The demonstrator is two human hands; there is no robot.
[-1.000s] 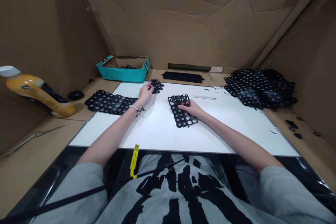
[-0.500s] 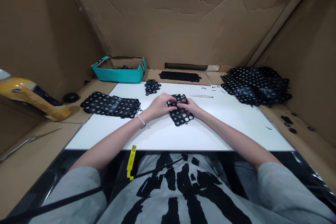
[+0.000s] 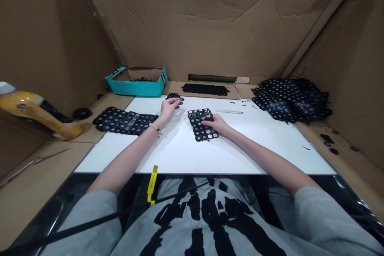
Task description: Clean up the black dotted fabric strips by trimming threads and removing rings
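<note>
A black sheet full of round holes (image 3: pixel 198 127) lies on the white board in front of me. My right hand (image 3: pixel 218 124) pinches its right side between thumb and fingers. Farther back and to the left, my left hand (image 3: pixel 169 108) reaches over a small pile of black rings (image 3: pixel 173 97), partly covering it. Its thumb and fingertips are together at the pile; whatever is between them is too small to make out. Left of that wrist lies a stack of similar black perforated sheets (image 3: pixel 124 121).
A teal open box (image 3: pixel 136 88) with black rings stands at the back left. Near it are a yellow bottle (image 3: pixel 39 110) and tweezers (image 3: pixel 39 160). A white pen-like tool (image 3: pixel 229 111), black strips (image 3: pixel 205 89) and a heap of perforated sheets (image 3: pixel 291 100) lie rearward and right. Cardboard walls (image 3: pixel 180 28) enclose the area.
My left hand has left the perforated sheet and moved left and back to the ring pile. My right hand stays on the sheet, which has shifted slightly left.
</note>
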